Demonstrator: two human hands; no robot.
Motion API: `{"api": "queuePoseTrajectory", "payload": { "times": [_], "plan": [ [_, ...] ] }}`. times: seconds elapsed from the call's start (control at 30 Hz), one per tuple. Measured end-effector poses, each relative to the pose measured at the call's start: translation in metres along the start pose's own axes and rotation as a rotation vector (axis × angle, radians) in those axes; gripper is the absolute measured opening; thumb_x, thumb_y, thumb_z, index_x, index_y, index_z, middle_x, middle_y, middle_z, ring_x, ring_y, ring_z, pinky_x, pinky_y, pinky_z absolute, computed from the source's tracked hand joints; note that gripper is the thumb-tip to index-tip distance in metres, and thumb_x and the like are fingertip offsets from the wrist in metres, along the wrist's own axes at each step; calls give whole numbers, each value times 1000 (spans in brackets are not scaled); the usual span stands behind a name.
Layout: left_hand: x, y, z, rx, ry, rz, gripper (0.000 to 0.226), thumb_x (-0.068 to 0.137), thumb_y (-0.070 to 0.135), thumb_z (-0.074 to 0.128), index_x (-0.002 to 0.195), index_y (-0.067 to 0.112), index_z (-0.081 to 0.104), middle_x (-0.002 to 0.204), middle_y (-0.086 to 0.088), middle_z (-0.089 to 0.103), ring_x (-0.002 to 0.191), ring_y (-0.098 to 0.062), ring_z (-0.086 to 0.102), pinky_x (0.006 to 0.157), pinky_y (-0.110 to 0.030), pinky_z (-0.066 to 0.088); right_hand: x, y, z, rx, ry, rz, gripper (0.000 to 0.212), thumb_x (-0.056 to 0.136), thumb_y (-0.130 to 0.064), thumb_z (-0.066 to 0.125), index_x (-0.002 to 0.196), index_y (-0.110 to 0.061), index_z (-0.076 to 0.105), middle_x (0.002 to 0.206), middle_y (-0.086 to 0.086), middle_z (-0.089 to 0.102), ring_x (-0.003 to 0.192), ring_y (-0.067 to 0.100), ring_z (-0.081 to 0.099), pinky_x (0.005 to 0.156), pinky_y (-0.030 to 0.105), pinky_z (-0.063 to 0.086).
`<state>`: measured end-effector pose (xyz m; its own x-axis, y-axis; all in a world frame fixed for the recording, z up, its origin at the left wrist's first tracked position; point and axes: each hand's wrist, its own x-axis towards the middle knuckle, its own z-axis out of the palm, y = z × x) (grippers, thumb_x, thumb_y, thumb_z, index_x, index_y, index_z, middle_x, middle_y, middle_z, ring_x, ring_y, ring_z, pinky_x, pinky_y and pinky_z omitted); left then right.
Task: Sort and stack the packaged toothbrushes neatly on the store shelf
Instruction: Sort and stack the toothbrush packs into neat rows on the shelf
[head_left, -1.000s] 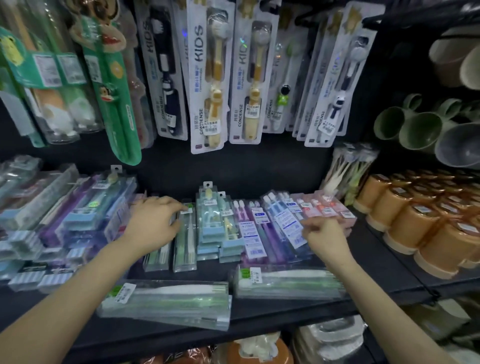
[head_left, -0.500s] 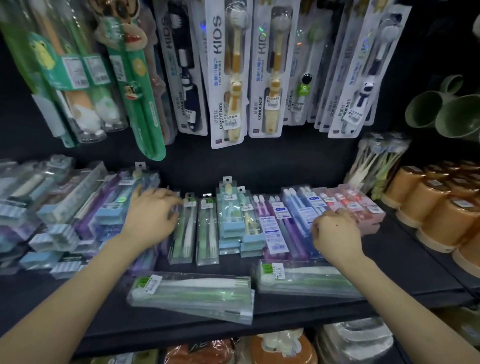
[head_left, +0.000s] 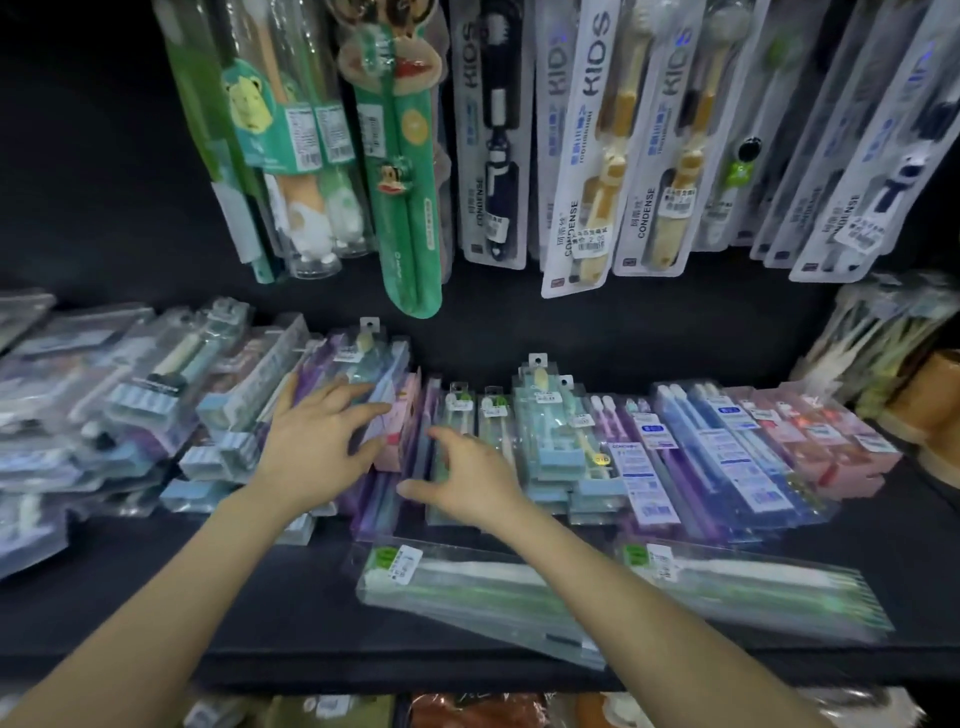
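Packaged toothbrushes lie in rows on a black shelf (head_left: 260, 597). My left hand (head_left: 311, 447) reaches over a messy pile of blue and purple packs (head_left: 228, 410), fingers spread and touching a pink pack (head_left: 400, 421) standing on edge. My right hand (head_left: 467, 478) hovers over purple packs (head_left: 384, 499) and green packs (head_left: 457, 415), fingers and thumb spread, holding nothing. To the right lie neat rows: teal packs (head_left: 550, 431), blue and purple packs (head_left: 691, 457), pink packs (head_left: 810, 436). Two long green packs (head_left: 483, 592) (head_left: 753, 587) lie crosswise at the shelf's front.
Kids' toothbrush cards (head_left: 587, 145) and green character packs (head_left: 410, 171) hang above the shelf. A loose heap of clear packs (head_left: 67, 415) fills the left end. Brown cups (head_left: 930, 405) stand at the far right. More goods (head_left: 478, 709) show on the shelf below.
The view has shifted left. My right hand has moved left from the blue and pink rows to the purple and green packs. My left hand stays on the pile, fingers now spread.
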<state>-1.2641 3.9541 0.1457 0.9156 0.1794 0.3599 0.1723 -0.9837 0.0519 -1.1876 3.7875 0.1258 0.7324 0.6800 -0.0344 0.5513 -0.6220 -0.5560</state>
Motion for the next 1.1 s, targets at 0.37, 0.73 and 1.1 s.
{"api": "queuePoseTrajectory", "payload": {
  "times": [0.37, 0.73, 1.1],
  "plan": [
    [-3, -7, 8, 36, 41, 38, 41, 81, 41, 71, 118, 24, 68, 132, -3, 59, 127, -29, 49, 110, -64, 14, 32, 1, 31, -176, 95, -1, 83, 75, -53, 71, 143, -19, 38, 139, 6, 51, 126, 26, 48, 100, 35, 41],
    [-2, -8, 9, 28, 35, 31, 42, 82, 43, 68, 120, 26, 66, 133, -1, 58, 129, -27, 47, 110, -64, 9, -8, -17, 3, 390, 384, 199, 43, 86, -17, 59, 129, -11, 56, 104, 7, 70, 85, 22, 68, 77, 35, 54],
    [4, 88, -19, -589, 52, -154, 45, 93, 48, 50, 125, 18, 61, 100, 4, 67, 97, -19, 61, 86, -30, 44, -100, 41, -67, 1086, 467, 237, 31, 92, 5, 55, 114, -16, 61, 71, 10, 69, 47, 10, 61, 44, 20, 48]
  ]
}}
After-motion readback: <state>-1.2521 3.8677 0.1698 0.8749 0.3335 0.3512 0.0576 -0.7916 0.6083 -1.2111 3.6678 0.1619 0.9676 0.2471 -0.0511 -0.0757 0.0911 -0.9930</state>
